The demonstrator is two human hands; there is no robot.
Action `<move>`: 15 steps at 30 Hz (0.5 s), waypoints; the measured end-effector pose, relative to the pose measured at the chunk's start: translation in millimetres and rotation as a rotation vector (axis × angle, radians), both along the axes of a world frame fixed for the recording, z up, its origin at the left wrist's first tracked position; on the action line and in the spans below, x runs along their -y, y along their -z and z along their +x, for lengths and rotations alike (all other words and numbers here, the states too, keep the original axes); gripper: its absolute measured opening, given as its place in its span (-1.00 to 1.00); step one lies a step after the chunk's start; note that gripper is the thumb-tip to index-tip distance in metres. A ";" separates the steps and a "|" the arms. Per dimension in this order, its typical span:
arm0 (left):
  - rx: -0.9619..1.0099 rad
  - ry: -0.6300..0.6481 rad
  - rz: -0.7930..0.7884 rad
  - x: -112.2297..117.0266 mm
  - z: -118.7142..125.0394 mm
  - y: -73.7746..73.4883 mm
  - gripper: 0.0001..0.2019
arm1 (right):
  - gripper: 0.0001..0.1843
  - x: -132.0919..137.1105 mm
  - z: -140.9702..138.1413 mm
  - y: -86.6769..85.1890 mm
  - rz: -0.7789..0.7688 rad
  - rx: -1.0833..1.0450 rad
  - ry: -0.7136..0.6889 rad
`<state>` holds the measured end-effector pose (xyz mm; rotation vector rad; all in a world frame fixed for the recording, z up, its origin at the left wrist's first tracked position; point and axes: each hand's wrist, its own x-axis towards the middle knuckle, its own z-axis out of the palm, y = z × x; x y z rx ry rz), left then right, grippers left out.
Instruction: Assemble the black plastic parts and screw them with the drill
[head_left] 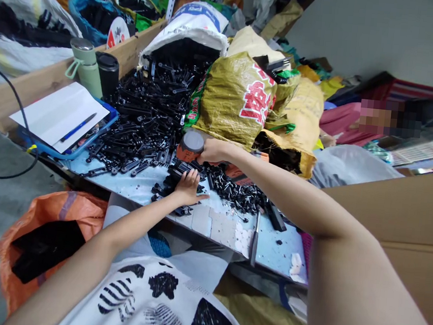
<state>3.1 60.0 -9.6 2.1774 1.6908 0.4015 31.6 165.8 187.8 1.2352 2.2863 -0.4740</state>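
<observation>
My right hand [214, 151] is closed on the side of a short orange thing with a round grey top [192, 143]; its exact kind does not show. Just nearer to me, my left hand [189, 186] lies with fingers stretched over a cluster of black plastic parts [171, 181] at the table's front. To the right of both hands is a heap of small black pieces with metallic pins [236, 192]. A large pile of long black plastic parts [148, 110] spreads behind and to the left.
A green bottle [87, 65] and a black cup [107, 73] stand behind a blue tray [115, 117] bearing paper [60, 117] and a pen [79, 127]. Sacks [230, 100] crowd the back. A slim tool [255, 240] overhangs the front edge. Another person [339, 118] is at right.
</observation>
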 end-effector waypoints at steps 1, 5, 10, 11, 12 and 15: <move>0.010 0.005 0.009 13.7 -1.5 0.4 -0.07 | -0.79 5.5 0.8 -2.5 -0.007 -0.011 -0.003; 0.018 0.020 0.047 50.4 -8.9 4.7 -0.03 | -0.78 21.8 -2.4 -5.2 -0.071 -0.004 -0.024; 0.005 0.077 0.030 51.7 -12.3 7.6 -0.13 | -0.74 27.5 -12.1 4.1 -0.014 0.089 -0.042; 0.005 0.082 0.027 50.9 -12.2 8.1 -0.13 | -0.73 27.0 -12.7 5.5 -0.001 0.106 -0.034; 0.007 0.081 0.033 50.5 -12.0 8.7 -0.13 | -0.71 26.0 -12.6 6.4 0.013 0.112 -0.033; 0.015 0.069 0.074 51.4 -11.4 11.6 -0.13 | -0.65 21.7 -9.0 5.2 0.049 0.077 -0.072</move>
